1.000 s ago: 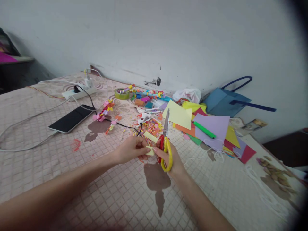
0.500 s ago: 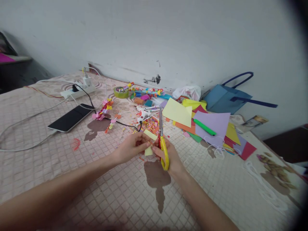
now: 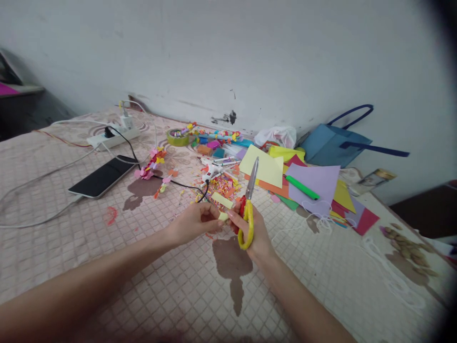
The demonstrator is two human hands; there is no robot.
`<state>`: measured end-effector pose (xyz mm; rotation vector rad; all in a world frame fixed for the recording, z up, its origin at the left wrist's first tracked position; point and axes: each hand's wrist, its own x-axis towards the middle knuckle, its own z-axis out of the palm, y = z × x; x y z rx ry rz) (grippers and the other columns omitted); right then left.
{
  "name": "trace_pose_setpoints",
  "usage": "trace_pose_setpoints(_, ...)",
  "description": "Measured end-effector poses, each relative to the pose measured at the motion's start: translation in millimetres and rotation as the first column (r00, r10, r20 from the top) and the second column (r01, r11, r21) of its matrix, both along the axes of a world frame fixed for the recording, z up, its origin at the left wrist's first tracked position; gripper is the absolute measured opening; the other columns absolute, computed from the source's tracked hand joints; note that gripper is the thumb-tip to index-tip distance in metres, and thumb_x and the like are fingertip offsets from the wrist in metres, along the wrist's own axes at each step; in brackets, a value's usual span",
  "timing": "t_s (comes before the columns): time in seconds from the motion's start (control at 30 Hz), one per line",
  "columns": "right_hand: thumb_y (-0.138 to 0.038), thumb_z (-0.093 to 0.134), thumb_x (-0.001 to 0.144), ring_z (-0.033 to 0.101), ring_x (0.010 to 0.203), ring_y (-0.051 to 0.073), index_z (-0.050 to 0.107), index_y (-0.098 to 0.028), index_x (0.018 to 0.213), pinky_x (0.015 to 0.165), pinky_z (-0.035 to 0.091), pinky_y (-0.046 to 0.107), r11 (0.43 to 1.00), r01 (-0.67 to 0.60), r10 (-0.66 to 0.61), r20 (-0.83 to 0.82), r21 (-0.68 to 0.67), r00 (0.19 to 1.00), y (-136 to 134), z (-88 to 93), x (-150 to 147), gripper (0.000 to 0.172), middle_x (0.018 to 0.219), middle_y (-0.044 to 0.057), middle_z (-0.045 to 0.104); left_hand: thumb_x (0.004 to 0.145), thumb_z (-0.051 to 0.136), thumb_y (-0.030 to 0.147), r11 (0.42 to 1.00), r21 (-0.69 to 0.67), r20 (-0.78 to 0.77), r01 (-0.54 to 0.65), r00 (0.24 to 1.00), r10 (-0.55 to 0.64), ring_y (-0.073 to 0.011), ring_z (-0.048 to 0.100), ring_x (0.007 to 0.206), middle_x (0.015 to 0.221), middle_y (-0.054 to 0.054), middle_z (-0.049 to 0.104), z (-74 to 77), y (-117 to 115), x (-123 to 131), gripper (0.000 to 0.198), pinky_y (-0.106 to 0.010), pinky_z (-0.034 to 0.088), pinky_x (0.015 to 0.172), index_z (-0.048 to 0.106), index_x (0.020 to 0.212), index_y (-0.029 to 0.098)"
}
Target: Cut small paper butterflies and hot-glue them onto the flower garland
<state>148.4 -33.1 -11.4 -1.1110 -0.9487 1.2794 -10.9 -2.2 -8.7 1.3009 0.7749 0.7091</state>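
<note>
My left hand pinches a small pale yellow piece of paper between thumb and fingers. My right hand has yellow-and-red-handled scissors in its grip, blades together and pointing up and away. The right thumb and fingertips also meet the paper's right side. Just beyond the fingers shows a pale yellow paper strip; whether it joins the pinched piece is hidden. Behind it lie many tiny paper scraps and a white glue gun.
Coloured paper sheets with a green cutter lie to the right, near white string. A blue bag stands by the wall. On the left are a phone, a power strip and cables. Paper flowers lie nearby.
The scissors have tilted, their tips swinging to the right. The lower end of the pale yellow paper has come up between the fingertips and shows smaller. Both hands stay in nearly the same place.
</note>
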Motion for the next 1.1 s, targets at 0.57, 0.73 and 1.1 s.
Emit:
trace_pose_setpoints(0.57, -0.075, 0.042, 0.075, 0.043, 0.044, 0.009, 0.052, -0.016, 0.081, 0.041, 0.041, 0.023, 0.726, -0.687, 0.602, -0.453, -0.032, 0.658, -14.6, -7.9, -6.1, 0.060, 0.061, -0.002, 0.047, 0.073, 0.071, 0.017, 0.886, -0.320, 0.325, -0.336, 0.840, 0.436, -0.0048, 0.056, 0.057, 0.072, 0.000, 0.061, 17.9, 38.8, -30.6, 0.012, -0.015, 0.048, 0.056, 0.061, 0.076, 0.011)
trace_pose_setpoints(0.73, -0.074, 0.035, 0.078, 0.044, 0.044, 0.010, 0.052, -0.015, 0.085, 0.040, 0.041, 0.022, 0.605, -0.797, 0.666, -0.554, 0.010, 0.499, -23.1, -8.5, -14.5, 0.062, 0.061, -0.002, 0.048, 0.077, 0.067, 0.012, 0.864, -0.363, 0.371, -0.350, 0.796, 0.478, -0.0047, 0.057, 0.054, 0.069, 0.001, 0.060, 18.1, 45.3, -35.5, 0.008, -0.016, 0.050, 0.056, 0.059, 0.074, 0.012)
trace_pose_setpoints(1.1, -0.074, 0.029, 0.080, 0.042, 0.046, 0.011, 0.053, -0.015, 0.086, 0.041, 0.040, 0.024, 0.559, -0.829, 0.659, -0.611, 0.009, 0.438, -24.5, -8.2, -16.4, 0.064, 0.060, -0.001, 0.046, 0.076, 0.067, 0.012, 0.866, -0.363, 0.366, -0.345, 0.801, 0.473, -0.0051, 0.058, 0.055, 0.070, 0.000, 0.061, 15.8, 45.3, -34.2, 0.008, -0.015, 0.051, 0.055, 0.059, 0.075, 0.011)
